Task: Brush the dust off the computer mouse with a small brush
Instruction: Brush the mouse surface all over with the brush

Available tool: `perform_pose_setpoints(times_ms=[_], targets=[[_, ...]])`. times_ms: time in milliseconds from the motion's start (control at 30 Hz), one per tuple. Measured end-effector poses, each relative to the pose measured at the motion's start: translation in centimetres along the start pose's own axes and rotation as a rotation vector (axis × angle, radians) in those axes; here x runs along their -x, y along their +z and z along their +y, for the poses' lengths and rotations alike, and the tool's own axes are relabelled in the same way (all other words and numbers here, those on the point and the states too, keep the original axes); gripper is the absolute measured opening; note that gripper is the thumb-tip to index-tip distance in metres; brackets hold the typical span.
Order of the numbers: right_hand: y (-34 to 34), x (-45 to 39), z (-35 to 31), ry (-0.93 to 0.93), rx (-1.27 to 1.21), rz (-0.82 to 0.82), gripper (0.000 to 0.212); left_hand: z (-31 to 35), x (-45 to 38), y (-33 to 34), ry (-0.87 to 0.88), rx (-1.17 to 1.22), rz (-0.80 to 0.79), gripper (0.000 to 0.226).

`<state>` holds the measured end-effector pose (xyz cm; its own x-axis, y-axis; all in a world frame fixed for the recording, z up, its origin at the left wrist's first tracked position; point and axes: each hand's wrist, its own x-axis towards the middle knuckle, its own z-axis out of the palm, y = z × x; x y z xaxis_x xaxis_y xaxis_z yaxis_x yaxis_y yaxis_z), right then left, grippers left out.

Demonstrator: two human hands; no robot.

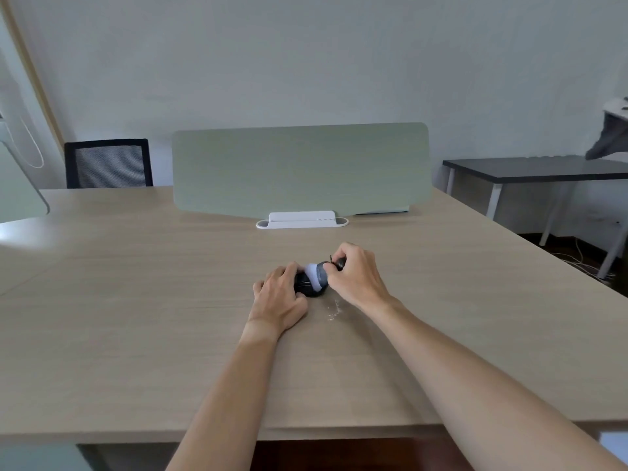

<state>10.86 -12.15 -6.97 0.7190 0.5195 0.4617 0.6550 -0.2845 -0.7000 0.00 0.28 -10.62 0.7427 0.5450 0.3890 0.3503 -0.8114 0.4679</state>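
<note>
Sitting on the wooden counter point(136, 317), one black mouse point(306, 287) is held by the left hand point(278, 297), fingers curled round it. The right hand point(356, 277) pinches one small brush point(319, 273), white bristles on the mouse. White dust point(334, 309) lies beside it. One green screen point(299, 168) stands behind; one chair point(108, 163), one dark table point(530, 168). No writing shows.

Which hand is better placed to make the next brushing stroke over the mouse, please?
Probably the right hand: it already grips the brush, bristles on the mouse, while the left hand steadies the mouse.
</note>
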Motion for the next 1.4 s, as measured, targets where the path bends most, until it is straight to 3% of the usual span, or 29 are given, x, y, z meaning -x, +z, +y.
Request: perform_pose_setpoints(times_ms=[167, 367, 667, 900, 1233, 1400], targets=[[-0.6, 0.0, 0.7, 0.027, 0.089, 0.103, 0.010, 0.1, 0.0, 0.0, -0.026, 0.005, 0.006, 0.043], [0.3, 0.5, -0.1, -0.101, -0.018, 0.008, 0.019, 0.0, -0.1, 0.0, -0.010, 0.031, -0.006, 0.026], [-1.4, -0.2, 1.4, 0.039, 0.169, 0.031, 0.014, -0.2, -0.1, 0.3, -0.016, 0.031, 0.028, 0.030], [0.3, 0.4, -0.5, -0.078, -0.035, 0.035, 0.024, -0.4, -0.3, 0.4, -0.027, -0.005, 0.024, 0.026], [-1.3, -0.4, 1.6, 0.088, 0.120, 0.009, 0.013, -0.6, -0.4, 0.6, -0.017, -0.009, 0.037, 0.031], [-1.0, -0.2, 0.1, 0.010, 0.031, 0.071, 0.018, -0.6, -0.4, 0.6, -0.023, -0.005, 0.041, 0.035]])
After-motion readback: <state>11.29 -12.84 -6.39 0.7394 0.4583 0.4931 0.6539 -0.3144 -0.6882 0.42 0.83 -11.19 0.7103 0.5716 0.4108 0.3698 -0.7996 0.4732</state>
